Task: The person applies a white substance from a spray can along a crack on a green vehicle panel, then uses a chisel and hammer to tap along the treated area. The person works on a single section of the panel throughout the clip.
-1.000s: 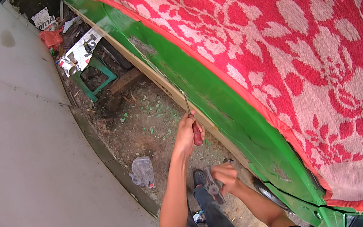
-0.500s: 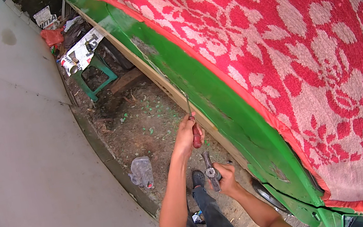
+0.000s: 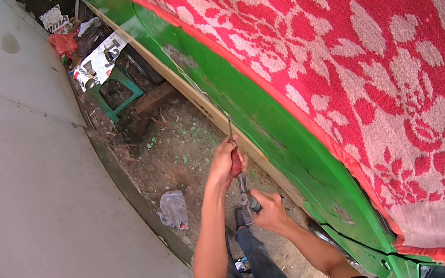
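My left hand [image 3: 223,165] is closed around the red handle of a screwdriver [image 3: 236,165]. Its thin shaft points away from me, the tip at the seam between a green painted body panel [image 3: 289,154] and the pale strip [image 3: 199,101] along its lower edge. In my right hand [image 3: 270,210] is a hammer [image 3: 245,200], gripped by its dark handle. One end of the hammer head meets the butt of the screwdriver handle, or lies very close to it. Scraped patches and cracked paint mark the green panel.
A red and pink floral towel [image 3: 361,59] covers the surface above the panel. To the left runs a grey wall-like surface [image 3: 38,185]. A green stool [image 3: 125,96] bears a printed sheet and small items. Green chips [image 3: 185,159] and a plastic bag [image 3: 173,211] lie on the ground.
My right hand has brought the hammer up and left, from beside the screwdriver to its handle end. The left hand has barely shifted, with the screwdriver tip in about the same place.
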`<act>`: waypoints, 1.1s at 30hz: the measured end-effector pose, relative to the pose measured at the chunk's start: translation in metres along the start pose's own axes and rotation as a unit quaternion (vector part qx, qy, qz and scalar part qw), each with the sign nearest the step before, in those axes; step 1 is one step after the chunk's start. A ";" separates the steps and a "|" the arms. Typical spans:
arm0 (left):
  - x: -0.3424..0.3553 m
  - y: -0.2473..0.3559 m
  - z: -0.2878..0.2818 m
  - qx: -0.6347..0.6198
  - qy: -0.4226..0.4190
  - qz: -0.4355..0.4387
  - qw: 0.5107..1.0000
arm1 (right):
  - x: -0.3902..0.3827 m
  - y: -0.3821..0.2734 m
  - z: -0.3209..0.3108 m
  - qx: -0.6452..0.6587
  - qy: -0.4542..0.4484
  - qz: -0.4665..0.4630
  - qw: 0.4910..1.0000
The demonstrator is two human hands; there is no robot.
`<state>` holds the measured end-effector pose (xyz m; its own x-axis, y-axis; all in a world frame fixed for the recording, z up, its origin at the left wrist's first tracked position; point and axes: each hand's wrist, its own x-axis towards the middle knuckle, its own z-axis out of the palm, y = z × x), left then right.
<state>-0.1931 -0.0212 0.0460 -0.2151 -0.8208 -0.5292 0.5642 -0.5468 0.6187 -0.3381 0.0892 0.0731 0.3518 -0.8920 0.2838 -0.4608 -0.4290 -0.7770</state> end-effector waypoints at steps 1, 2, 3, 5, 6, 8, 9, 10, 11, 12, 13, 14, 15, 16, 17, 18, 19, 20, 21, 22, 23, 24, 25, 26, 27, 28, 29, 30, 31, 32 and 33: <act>-0.001 0.002 -0.002 -0.001 -0.001 -0.003 1.000 | 0.007 0.001 0.004 -0.032 0.011 0.047 0.998; -0.002 0.004 -0.003 -0.001 -0.003 -0.007 1.000 | 0.005 -0.006 0.000 -0.010 -0.002 0.088 0.996; -0.003 0.006 -0.004 -0.002 -0.004 -0.010 1.000 | 0.005 -0.013 -0.003 0.005 0.001 0.047 0.999; -0.004 0.007 -0.005 -0.010 -0.001 -0.008 1.000 | 0.007 -0.031 -0.012 0.034 0.005 -0.032 0.999; -0.004 0.007 -0.005 -0.014 0.000 -0.007 1.000 | 0.005 -0.035 -0.014 0.044 -0.021 -0.056 0.997; -0.002 0.006 -0.001 -0.026 -0.003 -0.011 1.000 | 0.005 -0.024 -0.011 0.016 -0.004 -0.087 0.996; 0.000 0.005 0.000 -0.031 -0.004 -0.013 0.999 | 0.005 -0.014 -0.007 0.003 0.004 -0.103 0.995; 0.001 0.005 -0.002 -0.028 -0.006 -0.010 1.000 | 0.012 -0.009 0.004 -0.039 -0.022 0.092 0.995; 0.002 0.006 -0.005 -0.025 -0.007 -0.008 1.000 | 0.011 -0.011 0.004 -0.017 -0.005 0.080 0.997; 0.003 0.006 -0.007 -0.022 -0.009 -0.005 1.000 | 0.009 -0.014 0.003 0.005 0.012 0.068 0.998; 0.003 0.006 -0.008 -0.022 -0.002 -0.005 1.000 | 0.009 -0.020 0.001 0.029 0.027 0.055 0.998; 0.002 0.005 -0.008 -0.022 0.004 -0.005 1.000 | 0.014 -0.030 -0.005 0.053 0.021 0.041 0.998; 0.002 0.005 -0.008 -0.023 0.011 -0.004 1.000 | 0.014 -0.033 -0.007 0.055 0.014 0.008 0.998; 0.002 0.006 -0.005 -0.024 0.009 -0.007 1.000 | 0.011 -0.036 -0.011 0.052 0.010 -0.024 0.998; 0.002 0.006 -0.002 -0.024 0.008 -0.010 1.000 | 0.009 -0.036 -0.014 0.049 0.004 -0.056 0.997; 0.002 0.007 0.000 -0.025 0.006 -0.012 1.000 | 0.006 -0.029 -0.013 0.062 -0.003 -0.094 0.994; 0.004 0.006 0.001 -0.016 0.003 -0.008 1.000 | 0.006 -0.019 -0.007 0.028 -0.007 -0.041 0.999; 0.005 0.006 -0.001 -0.006 0.003 -0.004 1.000 | 0.010 -0.011 0.002 -0.002 -0.013 0.013 1.000; 0.004 0.005 -0.002 0.004 0.003 -0.001 1.000 | 0.010 -0.008 0.009 -0.033 -0.019 0.067 0.997; 0.004 0.005 -0.002 0.002 0.002 -0.004 1.000 | 0.012 -0.013 0.010 -0.021 -0.009 0.061 0.998; 0.004 0.005 -0.001 -0.001 0.001 -0.006 1.000 | 0.010 -0.015 0.010 -0.008 -0.005 0.062 0.998; 0.005 0.006 -0.001 -0.004 0.000 -0.009 1.000 | 0.006 -0.017 0.010 0.004 -0.001 0.063 0.998; 0.004 0.005 -0.002 -0.011 -0.002 -0.007 1.000 | 0.004 -0.020 0.009 0.017 0.002 0.063 0.998; 0.004 0.005 -0.004 -0.019 -0.004 -0.005 1.000 | 0.004 -0.024 0.007 0.021 0.002 0.048 0.999; 0.004 0.004 -0.006 -0.027 -0.006 -0.003 1.000 | 0.005 -0.029 0.004 0.026 0.003 0.032 0.999; 0.003 0.004 -0.006 -0.031 -0.010 -0.003 0.999 | 0.006 -0.032 0.002 0.032 0.003 0.015 0.999; 0.003 0.003 -0.007 -0.035 -0.013 -0.004 0.999 | 0.005 -0.035 -0.001 0.032 0.001 0.006 0.999; 0.003 0.004 -0.008 -0.040 -0.016 -0.004 0.999 | 0.003 -0.037 -0.004 0.032 -0.001 -0.004 0.999; 0.003 0.003 -0.007 -0.044 -0.017 -0.005 0.999 | 0.001 -0.037 -0.006 0.032 -0.003 -0.012 0.999; 0.004 0.003 -0.006 -0.048 -0.017 -0.006 0.999 | 0.002 -0.034 -0.005 0.017 -0.008 -0.002 1.000; 0.004 0.003 -0.005 -0.052 -0.018 -0.006 0.998 | 0.005 -0.027 -0.003 0.003 -0.014 0.008 1.000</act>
<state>-0.1883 -0.0254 0.0434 -0.2501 -0.8205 -0.5141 0.6413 -0.5382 0.5469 -0.3260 0.0960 0.0969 0.3664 -0.8945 0.2562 -0.4616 -0.4138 -0.7846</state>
